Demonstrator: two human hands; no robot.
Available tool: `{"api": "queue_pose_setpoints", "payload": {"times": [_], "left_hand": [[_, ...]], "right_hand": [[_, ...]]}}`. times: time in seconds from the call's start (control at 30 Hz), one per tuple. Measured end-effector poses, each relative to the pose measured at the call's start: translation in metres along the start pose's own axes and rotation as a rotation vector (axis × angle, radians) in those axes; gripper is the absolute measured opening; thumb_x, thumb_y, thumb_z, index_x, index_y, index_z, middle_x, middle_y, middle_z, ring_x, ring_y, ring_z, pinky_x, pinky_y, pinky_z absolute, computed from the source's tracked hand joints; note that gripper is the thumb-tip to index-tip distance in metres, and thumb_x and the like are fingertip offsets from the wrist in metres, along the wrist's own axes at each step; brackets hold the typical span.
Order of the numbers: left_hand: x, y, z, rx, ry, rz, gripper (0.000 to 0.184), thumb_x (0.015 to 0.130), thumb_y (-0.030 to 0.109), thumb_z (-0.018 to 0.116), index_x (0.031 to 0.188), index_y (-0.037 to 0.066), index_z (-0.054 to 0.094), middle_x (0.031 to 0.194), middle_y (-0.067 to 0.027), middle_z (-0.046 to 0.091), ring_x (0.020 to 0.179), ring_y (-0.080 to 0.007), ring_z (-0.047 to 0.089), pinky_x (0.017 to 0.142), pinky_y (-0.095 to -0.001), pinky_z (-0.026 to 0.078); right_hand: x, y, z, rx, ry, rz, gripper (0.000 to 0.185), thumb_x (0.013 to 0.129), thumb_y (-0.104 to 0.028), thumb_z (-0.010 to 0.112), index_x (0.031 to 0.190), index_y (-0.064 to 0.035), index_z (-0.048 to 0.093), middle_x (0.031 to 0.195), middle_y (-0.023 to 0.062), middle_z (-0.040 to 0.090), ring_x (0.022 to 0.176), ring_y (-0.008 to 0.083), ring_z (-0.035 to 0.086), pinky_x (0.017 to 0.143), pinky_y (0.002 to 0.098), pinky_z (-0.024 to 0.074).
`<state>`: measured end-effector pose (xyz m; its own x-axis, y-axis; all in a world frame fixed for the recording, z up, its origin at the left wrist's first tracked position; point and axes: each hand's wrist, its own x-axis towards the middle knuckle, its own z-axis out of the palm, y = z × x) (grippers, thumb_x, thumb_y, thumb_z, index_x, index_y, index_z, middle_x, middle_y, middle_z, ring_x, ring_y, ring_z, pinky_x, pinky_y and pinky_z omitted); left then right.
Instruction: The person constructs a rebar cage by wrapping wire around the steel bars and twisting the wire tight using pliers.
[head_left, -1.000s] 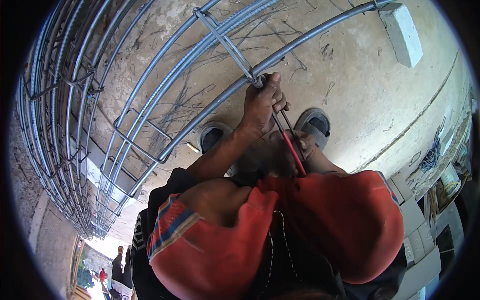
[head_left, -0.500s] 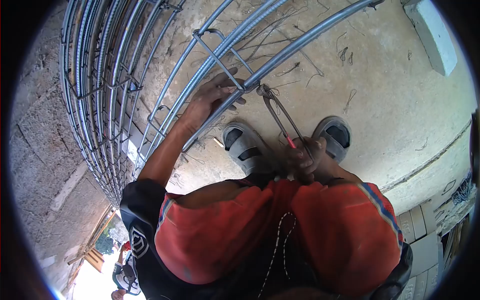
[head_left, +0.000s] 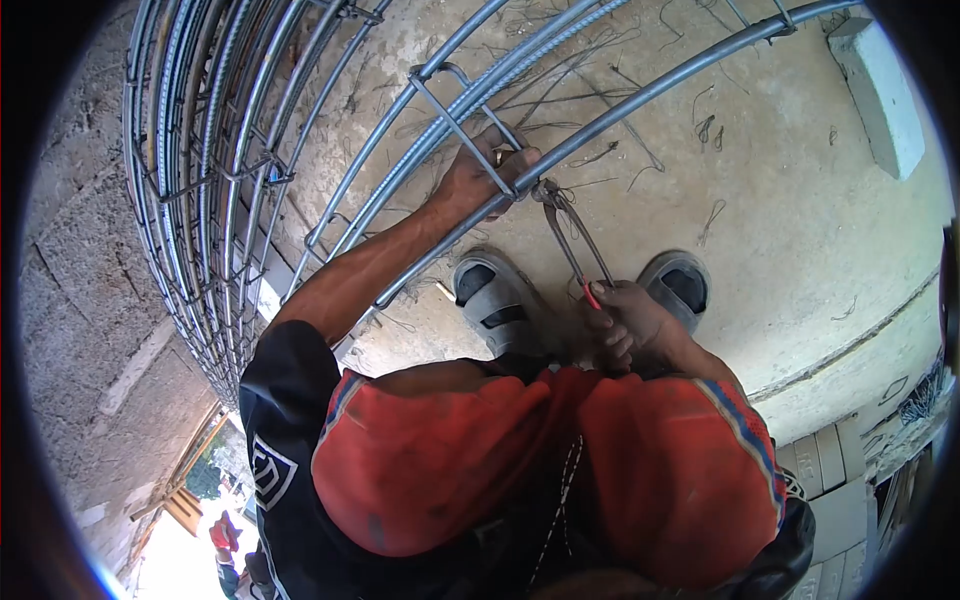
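Over the left and top of the concrete floor curves a long metal frame of bars joined by square loops, with more bundled bars to its left and a pale block near the floor's upper right corner. Two sandals stand on the floor below the frame, while the left hand is curled around the frame's nearest bar beside a loop corner. The right hand is closed around the red-marked handles of the pliers, whose head meets that bar by the corner.
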<state>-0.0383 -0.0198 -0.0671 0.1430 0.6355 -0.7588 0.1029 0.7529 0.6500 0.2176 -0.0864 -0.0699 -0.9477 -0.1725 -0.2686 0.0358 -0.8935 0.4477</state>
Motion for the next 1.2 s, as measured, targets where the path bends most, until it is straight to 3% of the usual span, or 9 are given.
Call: {"api": "queue_pose_setpoints", "payload": {"times": [0.13, 0.33, 0.47, 0.57, 0.67, 0.8, 0.9, 1.07, 1.2], "left_hand": [[0.004, -0.005, -0.002, 0.061, 0.025, 0.036, 0.024, 0.092, 0.027, 0.055, 0.102, 0.008, 0.046, 0.056, 0.0022, 0.048, 0.039, -0.0045, 0.04, 0.033, -0.0191, 0.024], [0.001, 0.004, -0.001, 0.1, 0.05, 0.074, 0.049, 0.08, 0.046, 0.065, 0.094, 0.001, 0.052, 0.057, -0.0023, 0.053, 0.043, -0.0091, 0.048, 0.035, -0.0221, 0.035], [-0.003, 0.005, 0.002, 0.073, -0.016, 0.027, 0.029, 0.092, 0.029, 0.053, 0.107, 0.007, 0.042, 0.055, 0.0022, 0.048, 0.037, -0.0054, 0.039, 0.031, -0.0204, 0.023], [-0.002, -0.001, -0.002, -0.033, -0.049, 0.009, 0.028, 0.092, 0.026, 0.054, 0.109, 0.007, 0.041, 0.058, 0.0006, 0.049, 0.036, -0.0049, 0.037, 0.031, -0.02, 0.021], [-0.001, 0.0, -0.003, -0.047, -0.083, -0.005, 0.027, 0.091, 0.022, 0.055, 0.109, 0.007, 0.041, 0.06, -0.0002, 0.05, 0.037, -0.0047, 0.037, 0.031, -0.0195, 0.02], [-0.006, 0.007, -0.001, -0.058, -0.098, 0.048, 0.025, 0.09, 0.018, 0.056, 0.108, 0.007, 0.042, 0.062, -0.0007, 0.052, 0.038, -0.0045, 0.038, 0.032, -0.0183, 0.021], [-0.003, 0.001, -0.003, -0.011, -0.092, 0.022, 0.019, 0.091, 0.018, 0.054, 0.105, 0.008, 0.044, 0.062, -0.0009, 0.053, 0.039, -0.0044, 0.039, 0.033, -0.0186, 0.023], [-0.002, 0.002, -0.001, 0.027, -0.045, 0.054, 0.016, 0.092, 0.018, 0.053, 0.101, 0.008, 0.046, 0.058, -0.0003, 0.051, 0.039, -0.0054, 0.04, 0.034, -0.0199, 0.024], [-0.002, 0.007, -0.001, 0.028, -0.056, 0.035, 0.017, 0.092, 0.019, 0.054, 0.101, 0.007, 0.047, 0.054, -0.0001, 0.05, 0.039, -0.0058, 0.041, 0.034, -0.02, 0.025]], "right_hand": [[-0.002, -0.003, 0.017, -0.38, 0.334, -0.139, 0.041, 0.092, -0.036, 0.051, 0.064, -0.006, 0.047, 0.05, 0.0001, 0.038, 0.04, 0.0089, 0.036, 0.034, 0.0257, 0.028], [-0.031, -0.05, 0.014, -2.101, 0.819, -0.515, 0.03, 0.09, -0.025, 0.049, 0.078, 0.0005, 0.059, 0.064, 0.0224, 0.059, 0.055, 0.041, 0.057, 0.052, 0.0456, 0.0452], [-0.048, -0.084, 0.033, -2.561, 1.185, -0.471, 0.019, 0.088, -0.019, 0.044, 0.087, -0.0009, 0.05, 0.066, 0.0198, 0.059, 0.058, 0.0378, 0.06, 0.052, 0.0452, 0.0472], [-0.037, -0.037, 0.002, -2.212, 1.073, -0.611, 0.02, 0.086, -0.02, 0.05, 0.088, -0.0008, 0.046, 0.067, 0.0227, 0.059, 0.059, 0.0393, 0.06, 0.053, 0.0474, 0.0468], [-0.032, -0.012, 0.03, -1.845, 0.897, -0.446, 0.04, 0.071, -0.021, 0.07, 0.095, 0.0017, 0.047, 0.074, 0.0208, 0.059, 0.063, 0.0344, 0.06, 0.059, 0.0415, 0.0476], [-0.042, -0.018, 0.011, -1.199, 0.323, -0.571, 0.052, 0.064, -0.014, 0.076, 0.103, -0.0004, 0.047, 0.086, 0.0159, 0.059, 0.067, 0.0284, 0.06, 0.062, 0.0367, 0.0498], [-0.021, -0.005, -0.005, -0.416, -0.136, -0.646, 0.061, 0.067, -0.007, 0.072, 0.118, -0.0044, 0.038, 0.086, 0.0144, 0.056, 0.065, 0.0255, 0.059, 0.055, 0.0327, 0.0508], [-0.006, 0.017, -0.017, 0.422, -0.529, -0.291, 0.083, 0.08, -0.004, 0.056, 0.143, -0.0111, 0.003, 0.072, 0.0142, 0.053, 0.057, 0.021, 0.056, 0.039, 0.0257, 0.046], [-0.001, 0.015, -0.036, 0.38, -0.534, -0.206, 0.088, 0.081, -0.007, 0.056, 0.143, -0.0081, -0.005, 0.073, 0.017, 0.056, 0.044, 0.0212, 0.054, 0.036, 0.0273, 0.0446]]}}
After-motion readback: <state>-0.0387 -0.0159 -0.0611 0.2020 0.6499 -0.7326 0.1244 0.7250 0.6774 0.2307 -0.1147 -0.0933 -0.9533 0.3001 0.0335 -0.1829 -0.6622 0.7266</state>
